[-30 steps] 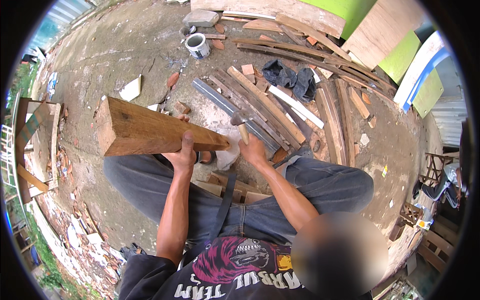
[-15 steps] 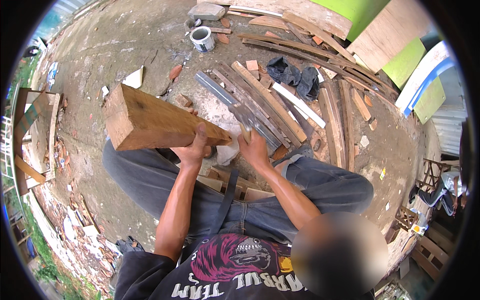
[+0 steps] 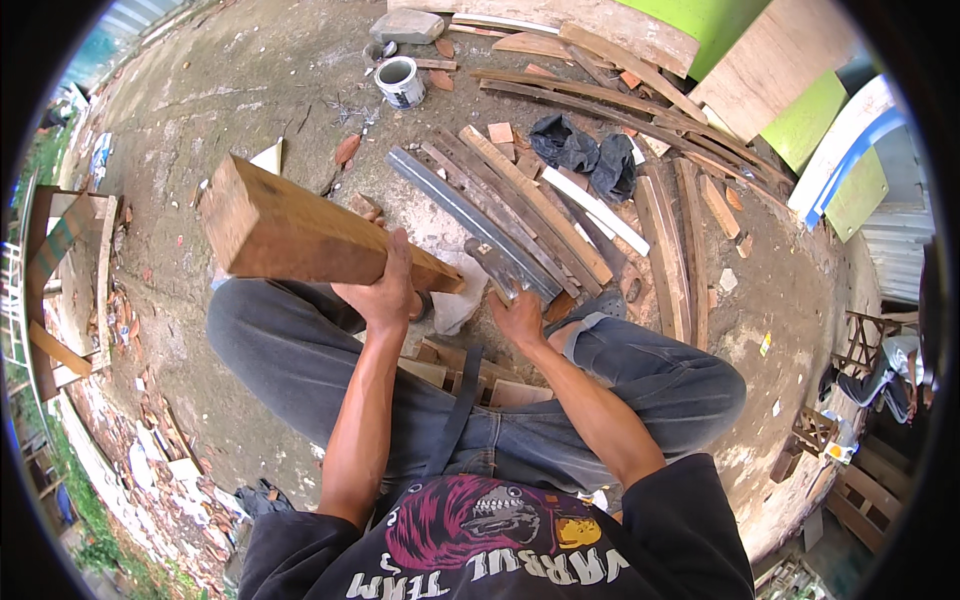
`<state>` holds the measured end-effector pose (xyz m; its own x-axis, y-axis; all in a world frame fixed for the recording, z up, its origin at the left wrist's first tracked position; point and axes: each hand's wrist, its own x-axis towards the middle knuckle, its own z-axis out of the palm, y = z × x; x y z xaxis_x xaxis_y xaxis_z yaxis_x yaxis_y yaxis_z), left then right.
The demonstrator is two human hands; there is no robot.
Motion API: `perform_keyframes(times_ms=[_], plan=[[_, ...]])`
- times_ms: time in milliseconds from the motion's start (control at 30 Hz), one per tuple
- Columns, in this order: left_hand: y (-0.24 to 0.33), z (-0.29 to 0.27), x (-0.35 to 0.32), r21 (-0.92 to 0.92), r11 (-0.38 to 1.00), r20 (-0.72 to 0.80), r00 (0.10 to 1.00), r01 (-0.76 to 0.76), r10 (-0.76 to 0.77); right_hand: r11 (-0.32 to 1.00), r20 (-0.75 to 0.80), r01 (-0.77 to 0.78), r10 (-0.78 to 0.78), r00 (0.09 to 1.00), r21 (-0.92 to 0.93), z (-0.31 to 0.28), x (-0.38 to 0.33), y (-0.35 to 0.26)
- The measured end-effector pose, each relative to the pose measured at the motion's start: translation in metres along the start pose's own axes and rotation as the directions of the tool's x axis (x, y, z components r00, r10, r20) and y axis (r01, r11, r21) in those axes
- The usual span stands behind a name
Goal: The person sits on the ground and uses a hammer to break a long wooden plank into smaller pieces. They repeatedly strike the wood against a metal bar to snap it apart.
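A thick squared wooden beam slants up from the ground between my legs, its near end rising to the left. Wrapped round its lower part, my left hand grips it. My right hand is closed on the short handle of a hammer, whose metal head sits just beyond the fingers, to the right of the beam's low end. Under that end lies a pale stone; whether beam and stone touch is hard to tell.
A grey metal bar and several wooden strips lie ahead of my right hand. Farther off are dark crumpled cloth, a paint can and a stone block. Wood offcuts lie between my legs.
The hammer has dropped lower and turned slightly, its head now nearer the ground. The beam's raised end has shifted a little up and left with my left hand still on it.
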<state>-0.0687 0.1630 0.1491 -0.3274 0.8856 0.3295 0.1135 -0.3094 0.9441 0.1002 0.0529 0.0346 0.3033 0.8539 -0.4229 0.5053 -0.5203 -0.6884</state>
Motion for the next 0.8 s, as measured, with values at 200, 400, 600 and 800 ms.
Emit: perform_keyframes(times_ms=[200,400,600,800], plan=[[0.006,0.010,0.007,0.034,0.998,-0.050,0.998,-0.043,0.045,0.983,0.106,-0.111,0.127,0.986,-0.145,0.017,-0.008,0.040],[0.007,0.022,0.006,-0.053,0.999,-0.089,0.996,0.006,-0.010,0.990,-0.144,0.063,-0.045,0.989,0.124,0.011,0.005,0.033],[0.004,0.029,0.028,0.072,0.997,-0.062,0.997,-0.042,0.046,0.997,0.109,-0.026,0.033,0.994,-0.070,0.023,-0.007,0.041],[0.014,0.034,0.038,0.111,0.990,-0.031,0.996,-0.085,0.089,0.988,-0.068,0.108,-0.116,0.991,-0.111,0.014,0.003,0.019]])
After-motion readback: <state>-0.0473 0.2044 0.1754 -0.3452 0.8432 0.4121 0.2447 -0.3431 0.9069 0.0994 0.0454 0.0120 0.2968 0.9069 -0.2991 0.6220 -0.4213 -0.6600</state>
